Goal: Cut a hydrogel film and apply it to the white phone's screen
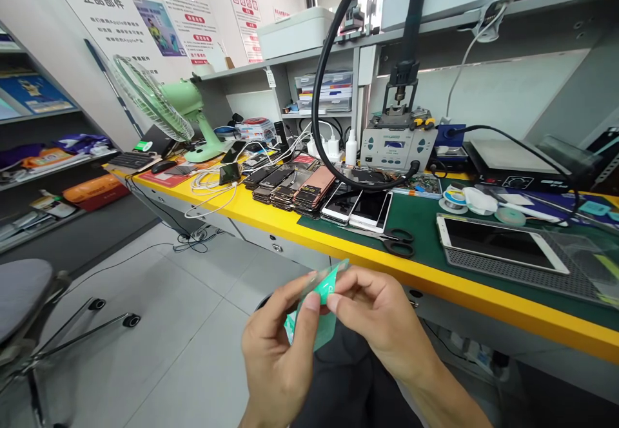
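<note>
Pinching a thin sheet of green plastic film (309, 332) between them, the person's left hand (276, 360) and right hand (377, 325) hold it up at 6 o'clock, above the lap and just short of the table (338, 242). The film is in the air, touching nothing but the hands. Its upper part carries a brighter, more opaque green tab (329, 285), while the lower part looks paler and see-through; whether it is one layer or several is too small to tell. The fingers (342, 284) of the right hand are set narrow, closed with the thumb on the tab, and the left thumb (312, 304) presses on the film from the near side, the other left fingers hidden behind it. The sheet should weigh almost nothing and bend easily, and its smooth face may slip or crease, so its edges or the tab look like the surest places to take hold. Beyond it, at 1 o'clock, black-handled scissors (399, 242) lie on a green mat (425, 267) near a white phone (370, 210); stacked phones (290, 189) sit at 12 o'clock, and a tablet (500, 244) lies at 2 o'clock
</note>
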A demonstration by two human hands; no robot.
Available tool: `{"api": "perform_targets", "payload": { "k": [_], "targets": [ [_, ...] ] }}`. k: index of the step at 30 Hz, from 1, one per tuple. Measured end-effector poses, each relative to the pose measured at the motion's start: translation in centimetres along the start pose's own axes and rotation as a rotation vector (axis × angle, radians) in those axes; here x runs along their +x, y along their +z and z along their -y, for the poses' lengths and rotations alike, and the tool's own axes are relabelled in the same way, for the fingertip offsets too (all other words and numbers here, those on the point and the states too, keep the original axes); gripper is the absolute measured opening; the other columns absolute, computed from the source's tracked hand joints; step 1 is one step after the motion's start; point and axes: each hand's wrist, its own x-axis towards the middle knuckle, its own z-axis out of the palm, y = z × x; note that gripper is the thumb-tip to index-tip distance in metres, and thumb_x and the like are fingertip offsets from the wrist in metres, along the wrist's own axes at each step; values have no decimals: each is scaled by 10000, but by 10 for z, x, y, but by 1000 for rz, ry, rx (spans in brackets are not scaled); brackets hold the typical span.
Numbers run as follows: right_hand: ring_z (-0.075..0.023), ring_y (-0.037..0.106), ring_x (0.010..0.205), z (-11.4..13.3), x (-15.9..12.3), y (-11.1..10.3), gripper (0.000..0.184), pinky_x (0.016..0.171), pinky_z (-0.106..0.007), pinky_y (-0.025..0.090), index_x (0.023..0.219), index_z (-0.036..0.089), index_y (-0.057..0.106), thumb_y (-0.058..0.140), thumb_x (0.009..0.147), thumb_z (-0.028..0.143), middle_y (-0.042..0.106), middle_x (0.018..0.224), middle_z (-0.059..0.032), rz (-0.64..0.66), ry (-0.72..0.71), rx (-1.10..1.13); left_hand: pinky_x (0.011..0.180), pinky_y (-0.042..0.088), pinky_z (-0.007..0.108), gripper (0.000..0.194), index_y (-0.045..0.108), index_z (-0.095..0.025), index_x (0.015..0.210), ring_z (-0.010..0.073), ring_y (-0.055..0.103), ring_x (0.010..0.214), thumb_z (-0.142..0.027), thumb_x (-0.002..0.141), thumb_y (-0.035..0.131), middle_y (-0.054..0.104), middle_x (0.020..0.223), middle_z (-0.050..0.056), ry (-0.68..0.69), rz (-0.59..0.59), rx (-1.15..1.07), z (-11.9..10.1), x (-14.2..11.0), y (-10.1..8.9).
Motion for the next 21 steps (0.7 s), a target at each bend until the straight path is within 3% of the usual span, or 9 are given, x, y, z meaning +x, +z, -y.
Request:
{"api": "perform_targets", "payload": {
  "k": [8, 11, 16, 21],
  "targets": [
    [-124, 445, 634, -2, 2, -4, 222, 615, -265, 377, 709, 206, 542, 702, 861, 234, 514, 687, 35, 64, -101, -81, 715, 630, 271, 234, 831, -205, 964, 238, 784, 855, -410, 876, 763, 835, 944, 71, -195, 25, -119, 2, 9, 3],
    [-136, 446, 671, -3, 0, -10, 208, 634, -278, 364, 754, 211, 533, 648, 924, 243, 513, 733, 29, 105, -123, -178, 732, 636, 293, 274, 852, -192, 976, 251, 784, 842, -431, 870, 767, 836, 915, 85, -242, 71, -136, 10, 13, 0],
    [-153, 453, 729, -4, -7, -19, 186, 650, -288, 353, 824, 219, 517, 573, 992, 275, 495, 795, 22, 123, -117, -351, 725, 626, 320, 327, 854, -162, 953, 276, 773, 828, -461, 833, 803, 813, 786, 78, -306, 50, -143, 23, 17, -6],
    [-152, 379, 692, -4, -11, -26, 195, 608, -294, 301, 856, 232, 480, 531, 1028, 309, 435, 786, 31, 162, -65, -402, 779, 632, 336, 316, 838, -169, 937, 276, 782, 883, -471, 860, 783, 831, 917, 95, -314, 29, -218, 27, 18, -5]
  ]
}}
